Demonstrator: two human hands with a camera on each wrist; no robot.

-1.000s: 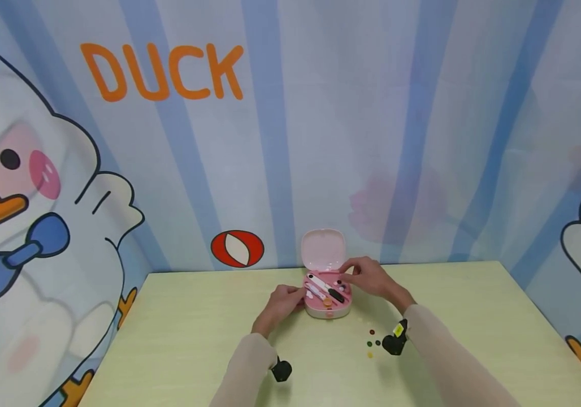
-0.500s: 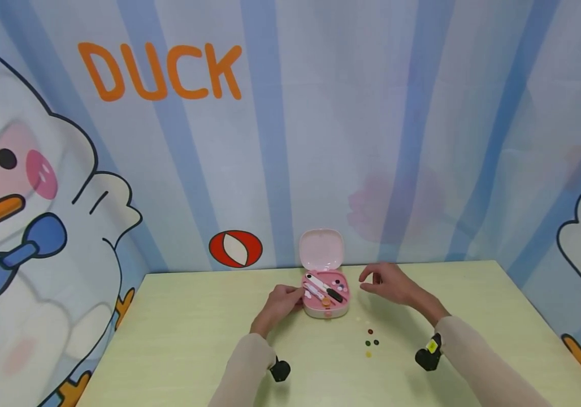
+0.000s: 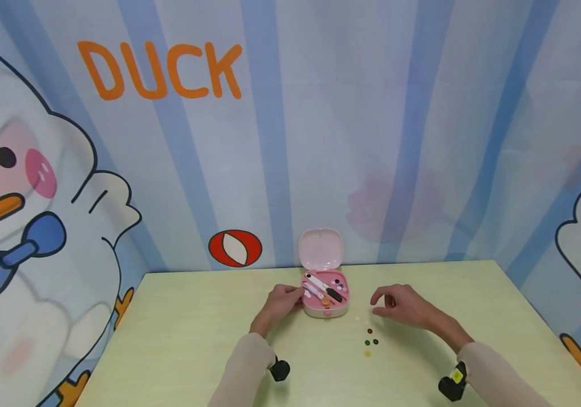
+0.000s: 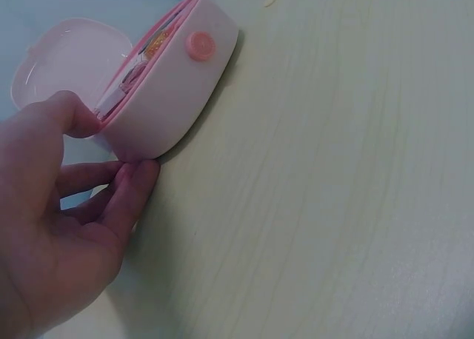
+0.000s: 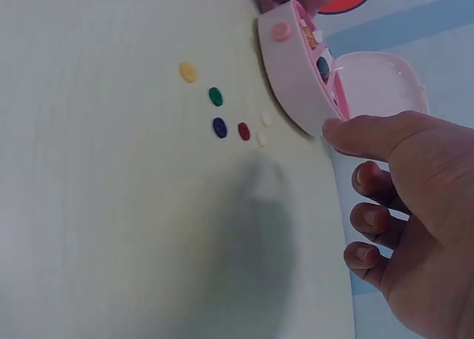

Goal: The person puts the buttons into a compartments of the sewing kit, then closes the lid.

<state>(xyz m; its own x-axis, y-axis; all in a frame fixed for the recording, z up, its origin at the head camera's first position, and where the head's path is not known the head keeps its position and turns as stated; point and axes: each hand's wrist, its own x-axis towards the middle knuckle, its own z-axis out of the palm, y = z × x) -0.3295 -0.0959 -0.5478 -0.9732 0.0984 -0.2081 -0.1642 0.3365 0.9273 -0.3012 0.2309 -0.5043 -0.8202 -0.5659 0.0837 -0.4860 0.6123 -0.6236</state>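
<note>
A small pink and white sewing kit case (image 3: 313, 311) stands on the table with its lid (image 3: 321, 249) raised. Inside lie a white and black pen-like tool (image 3: 323, 282), an orange round item (image 3: 325, 301) and several small pieces too small to tell. My left hand (image 3: 277, 305) holds the case's left side, thumb at the rim and fingers low against the wall. To the right of the case, my right hand (image 3: 404, 305) hovers with loosely bent fingers and nothing in them. Below it lie small buttons: yellow (image 5: 189, 72), green (image 5: 215, 96), blue (image 5: 220, 127), red (image 5: 244, 131) and pale (image 5: 261, 138).
The pale wooden table (image 3: 194, 339) ends at a striped blue backdrop (image 3: 321, 113) with duck drawings, right behind the raised lid. Black cameras sit on the left wrist (image 3: 280, 371) and the right wrist (image 3: 452, 387).
My right hand has drawn away from the case's right rear side, moving right and then toward me. My left hand and the case stay put.
</note>
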